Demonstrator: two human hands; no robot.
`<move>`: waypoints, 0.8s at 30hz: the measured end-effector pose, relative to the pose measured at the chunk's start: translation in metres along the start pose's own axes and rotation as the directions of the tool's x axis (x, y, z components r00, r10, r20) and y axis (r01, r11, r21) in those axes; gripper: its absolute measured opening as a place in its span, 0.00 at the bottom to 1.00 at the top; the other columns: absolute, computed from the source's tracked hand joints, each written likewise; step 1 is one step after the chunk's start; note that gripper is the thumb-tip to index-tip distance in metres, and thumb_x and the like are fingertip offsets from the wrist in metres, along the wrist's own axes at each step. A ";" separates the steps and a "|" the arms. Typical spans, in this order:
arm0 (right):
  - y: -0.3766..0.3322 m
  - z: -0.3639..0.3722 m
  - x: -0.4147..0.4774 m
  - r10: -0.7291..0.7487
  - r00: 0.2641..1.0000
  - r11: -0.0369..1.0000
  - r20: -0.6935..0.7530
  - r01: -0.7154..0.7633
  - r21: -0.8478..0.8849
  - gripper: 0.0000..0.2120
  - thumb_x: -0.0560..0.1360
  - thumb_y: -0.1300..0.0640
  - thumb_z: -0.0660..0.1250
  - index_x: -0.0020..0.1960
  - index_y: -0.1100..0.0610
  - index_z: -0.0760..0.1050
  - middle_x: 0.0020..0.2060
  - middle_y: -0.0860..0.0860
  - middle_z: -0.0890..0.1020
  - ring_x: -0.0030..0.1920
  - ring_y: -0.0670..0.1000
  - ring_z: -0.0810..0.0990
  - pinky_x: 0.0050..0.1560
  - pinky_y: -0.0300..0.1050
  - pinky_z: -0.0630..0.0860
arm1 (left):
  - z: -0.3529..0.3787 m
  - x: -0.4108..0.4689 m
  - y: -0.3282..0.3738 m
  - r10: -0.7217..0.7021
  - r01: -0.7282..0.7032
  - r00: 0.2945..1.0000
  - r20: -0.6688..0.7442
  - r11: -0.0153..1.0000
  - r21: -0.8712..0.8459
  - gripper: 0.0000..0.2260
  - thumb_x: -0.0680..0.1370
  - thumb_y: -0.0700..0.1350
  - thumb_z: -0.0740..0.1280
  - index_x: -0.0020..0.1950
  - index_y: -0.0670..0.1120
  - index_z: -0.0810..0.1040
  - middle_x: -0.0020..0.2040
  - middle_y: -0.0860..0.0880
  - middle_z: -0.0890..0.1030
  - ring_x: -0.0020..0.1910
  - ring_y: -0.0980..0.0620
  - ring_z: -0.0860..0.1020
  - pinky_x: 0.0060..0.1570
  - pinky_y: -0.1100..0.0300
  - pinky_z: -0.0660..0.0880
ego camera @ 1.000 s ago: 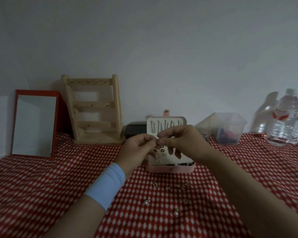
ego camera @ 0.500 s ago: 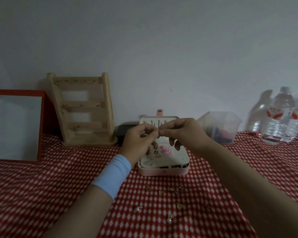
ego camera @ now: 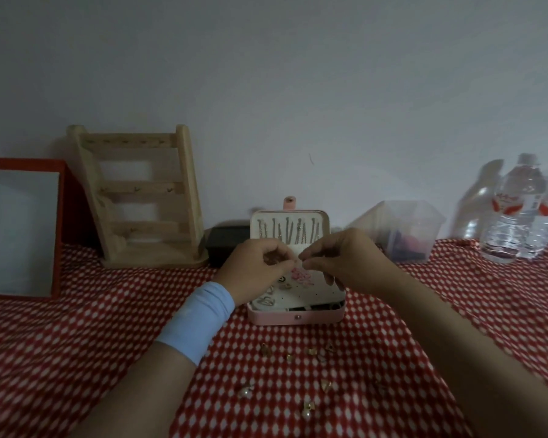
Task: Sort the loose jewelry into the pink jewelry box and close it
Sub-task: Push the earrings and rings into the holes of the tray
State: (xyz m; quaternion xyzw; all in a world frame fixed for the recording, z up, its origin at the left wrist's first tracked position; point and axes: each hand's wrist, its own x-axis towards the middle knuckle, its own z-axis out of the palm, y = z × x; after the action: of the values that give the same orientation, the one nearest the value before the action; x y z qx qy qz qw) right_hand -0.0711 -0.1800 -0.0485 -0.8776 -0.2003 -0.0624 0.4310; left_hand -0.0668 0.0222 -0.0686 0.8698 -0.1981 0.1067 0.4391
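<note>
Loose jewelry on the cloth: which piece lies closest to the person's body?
The gold piece with a pearl, lying alone lowest in the picture. The other loose pieces all lie farther up, closer to the pink jewelry box.

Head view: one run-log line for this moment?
left hand, right hand: pinch small piece together | pink jewelry box: open | loose jewelry: on tablecloth, unsorted

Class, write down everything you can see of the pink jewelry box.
The pink jewelry box sits open on the checked cloth, lid upright at the back, snap tab on top. Thin chains hang in a row on the cream lid lining. Its white holed panel carries a few earrings and a pink cluster. A stud marks the front wall. The left hand and right hand pinch a tiny piece above it, hiding part.
</note>
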 end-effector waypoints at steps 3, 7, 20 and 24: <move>0.005 0.004 -0.001 0.028 0.996 0.988 0.090 -0.014 -0.156 0.06 0.74 0.57 0.75 0.48 0.48 0.86 0.32 0.39 0.83 0.29 0.40 0.79 0.34 0.34 0.80 | 0.000 -0.003 -0.011 0.052 -0.054 0.999 0.017 0.981 0.188 0.03 0.75 0.45 0.72 0.47 0.52 0.84 0.44 0.61 0.81 0.46 0.66 0.76 0.50 0.72 0.70; 0.011 0.012 -0.001 -0.010 0.977 0.936 0.214 0.084 -0.343 0.08 0.76 0.57 0.74 0.54 0.50 0.86 0.45 0.42 0.85 0.38 0.33 0.79 0.44 0.26 0.76 | 0.005 -0.009 -0.023 0.151 -0.172 0.984 0.089 0.935 0.312 0.04 0.74 0.48 0.72 0.47 0.56 0.84 0.47 0.62 0.78 0.55 0.60 0.72 0.61 0.62 0.69; 0.006 0.020 0.004 -0.029 0.945 0.828 0.327 0.206 -0.522 0.09 0.78 0.55 0.71 0.56 0.49 0.85 0.53 0.44 0.85 0.43 0.39 0.77 0.48 0.27 0.75 | 0.008 -0.015 -0.034 0.236 -0.263 0.965 0.115 0.872 0.413 0.03 0.74 0.51 0.72 0.45 0.56 0.85 0.49 0.60 0.76 0.60 0.56 0.71 0.62 0.53 0.73; 0.006 0.021 0.004 0.007 0.942 0.838 0.336 0.178 -0.516 0.07 0.78 0.53 0.70 0.52 0.48 0.86 0.49 0.44 0.85 0.47 0.45 0.81 0.53 0.43 0.81 | 0.009 -0.015 -0.033 0.242 -0.274 0.962 0.127 0.861 0.428 0.04 0.74 0.49 0.71 0.47 0.55 0.85 0.50 0.58 0.77 0.60 0.56 0.71 0.63 0.53 0.73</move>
State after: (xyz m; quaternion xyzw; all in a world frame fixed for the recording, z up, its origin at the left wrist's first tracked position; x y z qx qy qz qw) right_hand -0.0660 -0.1654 -0.0648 -0.9512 -0.2823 0.0097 0.1246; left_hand -0.0654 0.0367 -0.1031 0.9153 -0.2984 0.1765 0.2049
